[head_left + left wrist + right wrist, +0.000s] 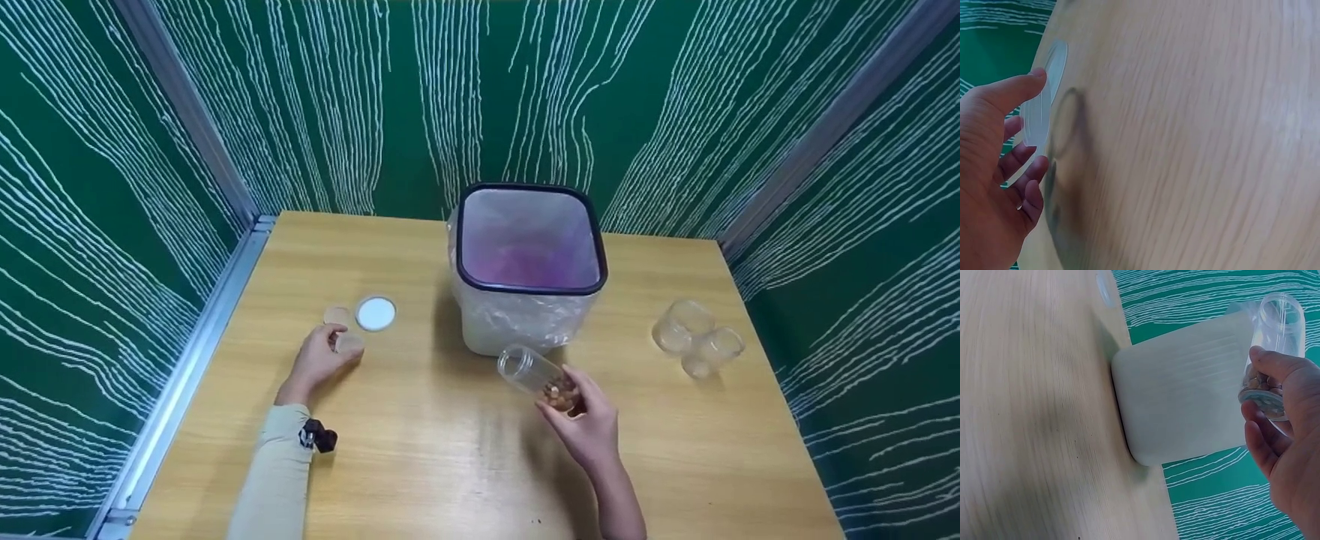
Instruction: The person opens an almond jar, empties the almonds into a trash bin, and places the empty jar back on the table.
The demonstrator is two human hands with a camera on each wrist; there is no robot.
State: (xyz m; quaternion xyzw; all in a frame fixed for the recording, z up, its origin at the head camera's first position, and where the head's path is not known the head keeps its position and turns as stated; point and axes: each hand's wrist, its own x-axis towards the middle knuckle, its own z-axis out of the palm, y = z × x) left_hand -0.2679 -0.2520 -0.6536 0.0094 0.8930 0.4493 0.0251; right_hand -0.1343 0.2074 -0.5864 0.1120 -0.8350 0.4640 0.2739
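My left hand (319, 360) pinches a translucent round lid (349, 343) over the left part of the table; in the left wrist view the thumb presses that lid (1036, 118) against the fingers. Next to it lie a white-faced lid (376, 313) and a clear lid (337, 316). With thumb and fingers my right hand (592, 424) grips the lower end of a clear plastic jar (525, 366). The jar is uncapped and tilted, mouth to the upper left. Brown nut-like pieces (560, 393) sit at its bottom. It is held in front of the bin (495, 322).
The white bin, with a dark rim (531, 289) and a clear plastic liner (555, 307), stands at the back middle of the wooden table (405, 465). Clear jars (682, 328) stand at the right. Green walls with white lines (525, 90) enclose the table's back and sides.
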